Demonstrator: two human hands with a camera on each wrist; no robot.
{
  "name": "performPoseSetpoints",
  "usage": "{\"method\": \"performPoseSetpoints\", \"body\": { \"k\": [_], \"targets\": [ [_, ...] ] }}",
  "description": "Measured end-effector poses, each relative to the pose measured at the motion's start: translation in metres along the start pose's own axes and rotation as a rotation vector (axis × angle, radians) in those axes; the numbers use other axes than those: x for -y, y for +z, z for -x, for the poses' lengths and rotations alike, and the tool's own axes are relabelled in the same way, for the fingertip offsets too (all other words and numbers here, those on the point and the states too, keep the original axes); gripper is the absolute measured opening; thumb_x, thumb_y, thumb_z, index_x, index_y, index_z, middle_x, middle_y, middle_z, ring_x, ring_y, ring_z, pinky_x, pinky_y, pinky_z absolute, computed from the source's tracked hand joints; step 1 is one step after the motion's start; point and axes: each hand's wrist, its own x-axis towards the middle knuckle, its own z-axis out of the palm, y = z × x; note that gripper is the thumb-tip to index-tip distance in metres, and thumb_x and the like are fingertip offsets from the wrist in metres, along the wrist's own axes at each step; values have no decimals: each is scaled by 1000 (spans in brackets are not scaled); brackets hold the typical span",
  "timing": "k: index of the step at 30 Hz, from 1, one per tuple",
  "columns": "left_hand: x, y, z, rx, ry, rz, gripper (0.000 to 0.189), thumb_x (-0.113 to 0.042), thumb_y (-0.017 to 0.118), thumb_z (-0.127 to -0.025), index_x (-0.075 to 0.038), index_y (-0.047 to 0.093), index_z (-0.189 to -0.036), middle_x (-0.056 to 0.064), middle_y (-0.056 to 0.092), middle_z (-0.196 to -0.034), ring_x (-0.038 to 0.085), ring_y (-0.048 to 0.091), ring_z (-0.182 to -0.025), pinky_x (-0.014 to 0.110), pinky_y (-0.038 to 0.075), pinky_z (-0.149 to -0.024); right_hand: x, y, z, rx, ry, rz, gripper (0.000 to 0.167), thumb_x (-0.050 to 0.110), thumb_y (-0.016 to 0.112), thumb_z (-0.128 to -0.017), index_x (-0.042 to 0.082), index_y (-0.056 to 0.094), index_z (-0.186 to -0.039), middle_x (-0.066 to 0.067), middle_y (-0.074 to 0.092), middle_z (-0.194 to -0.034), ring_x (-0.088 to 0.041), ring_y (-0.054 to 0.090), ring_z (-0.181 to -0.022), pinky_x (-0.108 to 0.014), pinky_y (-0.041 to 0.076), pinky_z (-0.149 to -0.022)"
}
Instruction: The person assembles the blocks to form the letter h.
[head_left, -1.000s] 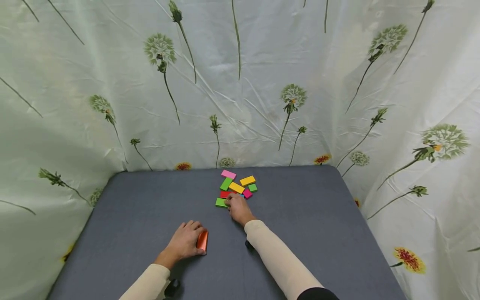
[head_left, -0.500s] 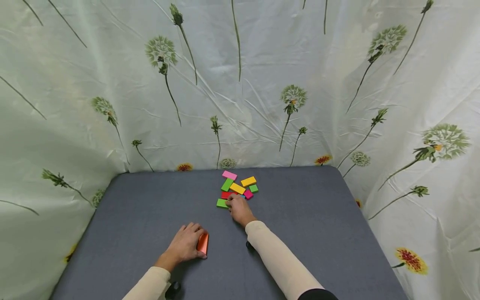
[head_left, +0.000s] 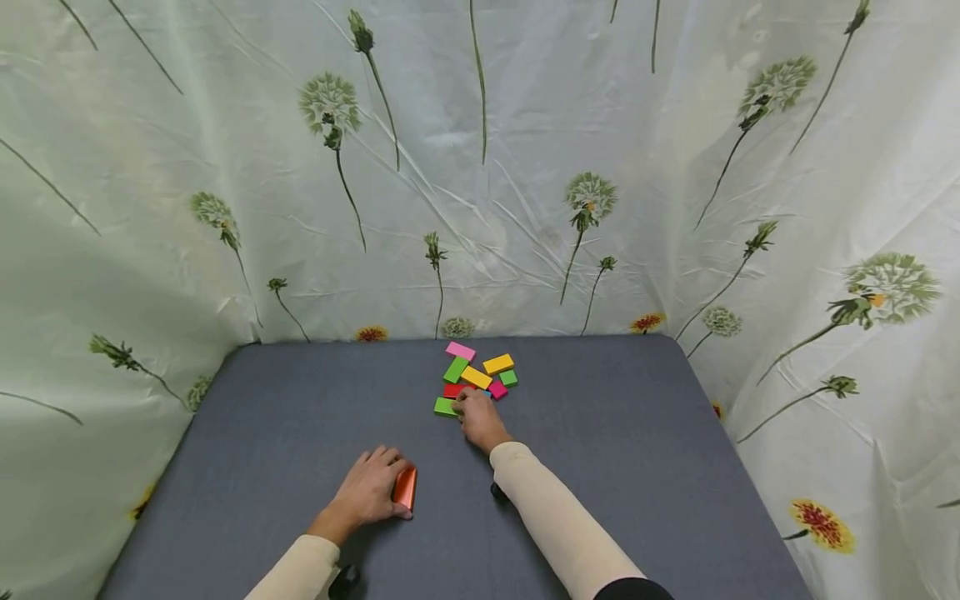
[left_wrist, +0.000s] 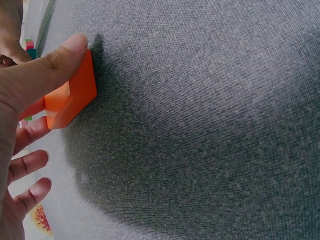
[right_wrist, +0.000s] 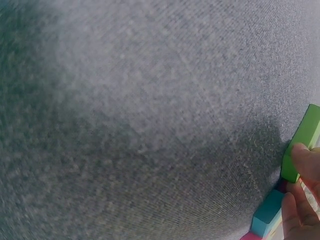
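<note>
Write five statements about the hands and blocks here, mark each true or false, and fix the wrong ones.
1. The left hand holds an orange block. True.
2. The right hand lies apart from every block. False: the right hand touches a green block.
3. The orange block lies farther off than the pink block. False: the pink block is farther off.
4. Two yellow blocks are in view. True.
5. The table is bright white. False: the table is grey.

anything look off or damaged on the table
Nothing looks damaged or spilled. Only the orange block stands out: the left hand holds it apart from the other blocks, which lie at mixed angles.
</note>
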Motion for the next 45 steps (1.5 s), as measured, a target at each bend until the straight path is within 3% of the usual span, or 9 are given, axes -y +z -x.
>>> {"method": "performPoseSetpoints", "body": {
  "k": [8, 14, 18, 22, 26, 31, 37, 45],
  "targets": [
    [-2, -1, 3, 5, 21, -4, 70, -53, 86, -58, -11, 67, -111, 1, 59, -106, 22, 52, -99, 46, 42, -87, -1, 2, 1, -4, -2, 2, 20, 3, 69, -87, 9, 73, -105, -1, 60, -106, -20, 57, -96, -30, 49, -84],
    [0, -5, 5, -91, 50, 2, 60, -46, 87, -62, -12, 68, -107, 0, 59, -104, 21, 53, -98, 46, 43, -85, 0, 0, -1, 0, -36, 96, 18, 7, 71, -86, 8, 74, -104, -1, 60, -106, -19, 58, -96, -30, 48, -86],
    [2, -7, 4, -132, 62, 15, 47, -34, 87, -66, -12, 69, -102, -2, 60, -100, 19, 53, -94, 43, 43, -82, -1, -2, -1, 5, -20, 39, 21, 4, 69, -87, 8, 73, -107, -2, 61, -109, -21, 57, -98, -31, 48, -87],
    [4, -4, 3, -126, 95, 64, 35, -25, 86, -69, -12, 70, -98, -2, 62, -97, 18, 54, -91, 41, 43, -80, -2, -3, -1, 2, -10, -7, 22, 2, 68, -87, 8, 73, -108, -3, 61, -111, -22, 58, -100, -33, 48, -87],
    [8, 2, 3, -120, 105, 121, 30, -20, 84, -71, -12, 71, -96, -4, 63, -96, 17, 54, -91, 40, 43, -80, -3, -2, -1, 17, -31, 29, 24, 3, 68, -88, 9, 73, -110, -3, 62, -112, -21, 58, -101, -32, 47, -89],
    [14, 7, 4, -134, 107, 180, 32, -21, 85, -68, -11, 73, -96, -6, 63, -96, 16, 54, -92, 41, 43, -80, -6, 0, 0, 6, -77, 53, 26, 0, 67, -86, 8, 74, -110, -3, 63, -112, -21, 58, -102, -32, 47, -90],
    [16, 8, 5, -146, 106, 215, 34, -22, 86, -68, -11, 74, -98, -3, 64, -99, 18, 55, -93, 41, 43, -80, -8, 3, 3, -29, -99, -2, 31, -5, 64, -85, 6, 71, -113, -6, 63, -113, -23, 57, -103, -35, 46, -92],
    [17, 12, 7, -156, 98, 214, 34, -22, 85, -69, -11, 74, -99, -3, 64, -100, 17, 55, -93, 41, 43, -80, 6, 14, 15, -135, 8, -58, 37, 21, 70, -87, 7, 67, -121, -10, 56, -120, -26, 52, -111, -42, 40, -98]
  ]
}}
